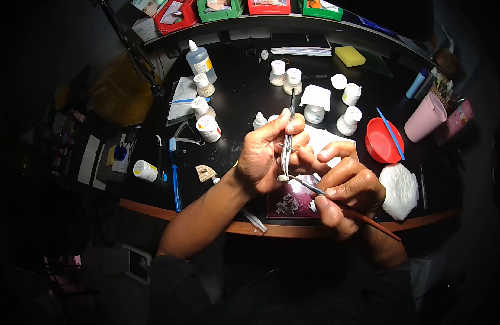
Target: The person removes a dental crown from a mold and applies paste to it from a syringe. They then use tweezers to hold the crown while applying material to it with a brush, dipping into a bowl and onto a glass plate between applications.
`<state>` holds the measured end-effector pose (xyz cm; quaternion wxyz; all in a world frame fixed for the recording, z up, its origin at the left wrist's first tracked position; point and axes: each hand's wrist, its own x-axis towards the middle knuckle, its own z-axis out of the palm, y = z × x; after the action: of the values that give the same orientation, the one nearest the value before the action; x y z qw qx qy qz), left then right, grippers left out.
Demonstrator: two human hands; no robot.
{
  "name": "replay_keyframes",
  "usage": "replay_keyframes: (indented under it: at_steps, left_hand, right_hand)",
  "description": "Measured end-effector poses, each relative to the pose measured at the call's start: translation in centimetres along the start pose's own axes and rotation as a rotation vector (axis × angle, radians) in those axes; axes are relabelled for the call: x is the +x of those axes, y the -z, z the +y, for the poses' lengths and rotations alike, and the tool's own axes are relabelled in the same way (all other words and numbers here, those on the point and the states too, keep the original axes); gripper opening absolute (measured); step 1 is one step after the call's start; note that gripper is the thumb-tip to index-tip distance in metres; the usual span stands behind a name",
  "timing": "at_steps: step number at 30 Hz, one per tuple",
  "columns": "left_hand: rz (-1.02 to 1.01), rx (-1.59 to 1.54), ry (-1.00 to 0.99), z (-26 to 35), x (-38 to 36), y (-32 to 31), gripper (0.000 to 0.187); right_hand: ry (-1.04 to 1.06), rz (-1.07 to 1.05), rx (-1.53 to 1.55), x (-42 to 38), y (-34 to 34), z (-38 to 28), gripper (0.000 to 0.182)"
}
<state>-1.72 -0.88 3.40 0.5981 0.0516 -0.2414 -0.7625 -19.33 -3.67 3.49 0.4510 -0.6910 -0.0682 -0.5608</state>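
My left hand (259,151) is closed around metal tweezers (291,116), held almost upright with the tips pointing down. Between those tips sits a small whitish piece (283,178), tooth-like in shape. From the other side my right hand (353,181) grips a thin brush (366,219) with a brown handle, and its dark tip reaches right to the edge of the piece. Below both hands lies a dark reddish slab (277,212) bearing grey-white scraps (287,205). White paper (331,142) is partly hidden behind my right hand.
Several white-lidded jars (208,128) stand around the black table, beside a large dropper bottle (200,60). To the right are a red bowl (375,146) with a blue stick across it, a white wad (399,192) and a pink cup (426,118). A blue toothbrush (175,179) lies left.
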Motion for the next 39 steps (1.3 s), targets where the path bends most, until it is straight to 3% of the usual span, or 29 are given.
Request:
replay_keyframes:
  at_steps: [5, 12, 39]
  left_hand:
    - [-0.062, -0.050, 0.034, 0.0, 0.0, 0.7, 0.039]
    - [0.007, -0.077, 0.023, -0.1, -0.2, -0.4, 0.038]
    - [-0.011, -0.056, 0.024, 0.0, -0.1, 0.1, 0.039]
  right_hand:
    - [0.034, -0.011, -0.076, 0.2, -0.1, 0.0, 0.025]
    - [0.099, -0.070, -0.136, 0.5, 0.2, 0.0, 0.028]
    - [0.095, -0.071, -0.122, 0.4, 0.3, 0.2, 0.027]
